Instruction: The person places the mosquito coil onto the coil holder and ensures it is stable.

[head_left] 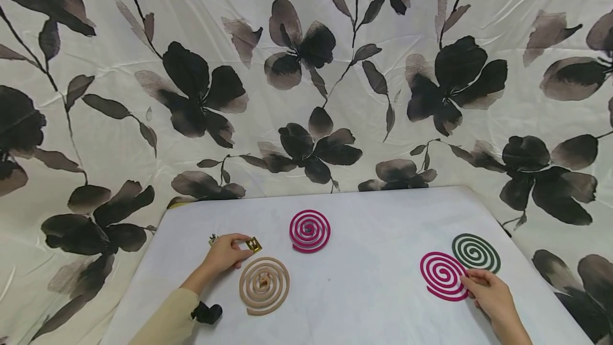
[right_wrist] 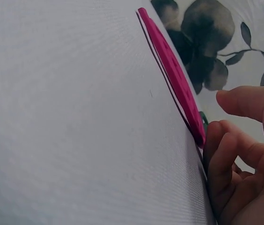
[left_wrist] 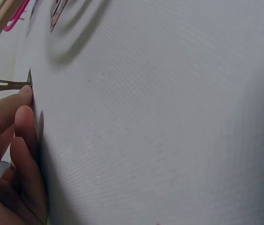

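Where green coil [head_left: 474, 252] neighbours pink coil [head_left: 444, 277], right grip [head_left: 488, 297] gapes while left grip [head_left: 226, 253] pinches gold piece [head_left: 254, 245].

- The head view looks forward and down from the near side, well back, taking in the white table [head_left: 364, 292], left hand [head_left: 222, 253], right hand [head_left: 492, 298] and floral cloth [head_left: 201, 4] beyond the far edge.
- The left wrist view sits low and close to the tabletop, rolled sideways; it shares the left hand and gold piece [head_left: 254, 244] with the head view.
- The right wrist view, equally near and rolled, shares the right hand, right pink coil [right_wrist: 174, 70] and cloth with the head view.
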`<action>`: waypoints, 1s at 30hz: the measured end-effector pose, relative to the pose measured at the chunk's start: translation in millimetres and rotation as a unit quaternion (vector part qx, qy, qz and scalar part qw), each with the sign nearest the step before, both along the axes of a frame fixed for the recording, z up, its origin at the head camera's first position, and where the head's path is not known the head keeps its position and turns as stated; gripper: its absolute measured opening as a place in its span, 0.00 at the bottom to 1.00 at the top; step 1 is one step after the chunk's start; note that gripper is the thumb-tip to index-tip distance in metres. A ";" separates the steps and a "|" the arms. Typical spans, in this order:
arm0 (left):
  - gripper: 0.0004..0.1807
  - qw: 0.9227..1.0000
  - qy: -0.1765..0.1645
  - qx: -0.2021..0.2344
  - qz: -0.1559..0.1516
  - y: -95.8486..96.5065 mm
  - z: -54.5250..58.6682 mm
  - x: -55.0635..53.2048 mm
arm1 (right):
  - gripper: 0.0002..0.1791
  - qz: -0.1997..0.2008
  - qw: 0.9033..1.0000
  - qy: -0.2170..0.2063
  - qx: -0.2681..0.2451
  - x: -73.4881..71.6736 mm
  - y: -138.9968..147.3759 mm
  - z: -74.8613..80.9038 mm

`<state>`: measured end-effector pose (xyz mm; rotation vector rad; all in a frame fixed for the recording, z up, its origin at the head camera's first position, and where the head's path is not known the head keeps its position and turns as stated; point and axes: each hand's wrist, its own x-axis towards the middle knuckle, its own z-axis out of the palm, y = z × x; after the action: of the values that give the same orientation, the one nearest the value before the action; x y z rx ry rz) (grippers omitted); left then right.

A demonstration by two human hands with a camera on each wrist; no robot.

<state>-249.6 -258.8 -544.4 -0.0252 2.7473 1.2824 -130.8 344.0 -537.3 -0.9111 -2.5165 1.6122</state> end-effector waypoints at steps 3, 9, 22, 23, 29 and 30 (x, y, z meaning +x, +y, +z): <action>0.21 1.000 -0.005 0.010 0.002 1.9 0.3 -2.4 | 0.28 -0.011 1.000 -0.004 0.005 0.4 0.7 -2.4; 0.18 1.000 -0.023 0.014 -0.010 2.5 4.4 -8.9 | 0.29 -0.015 1.000 -0.002 0.011 -0.8 0.8 -6.5; 0.27 0.996 0.007 -0.059 -0.067 -0.1 2.5 -14.2 | 0.27 -0.029 1.000 -0.004 0.008 -0.5 -3.2 -4.8; 0.26 0.996 0.011 -0.062 -0.067 0.4 2.6 -14.9 | 0.27 -0.028 1.000 -0.003 0.007 -0.8 -3.2 -4.7; 0.23 0.996 0.012 -0.059 -0.063 4.9 4.2 -22.0 | 0.27 -0.031 1.000 -0.003 0.002 -2.7 -2.9 -4.5; 0.23 0.996 0.012 -0.059 -0.062 5.8 4.8 -23.1 | 0.27 -0.030 1.000 -0.003 0.003 -3.1 -2.8 -4.3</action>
<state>-272.7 -253.0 -539.6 0.1491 2.7916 1.0943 -134.0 341.2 -541.5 -0.9827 -2.4715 1.5867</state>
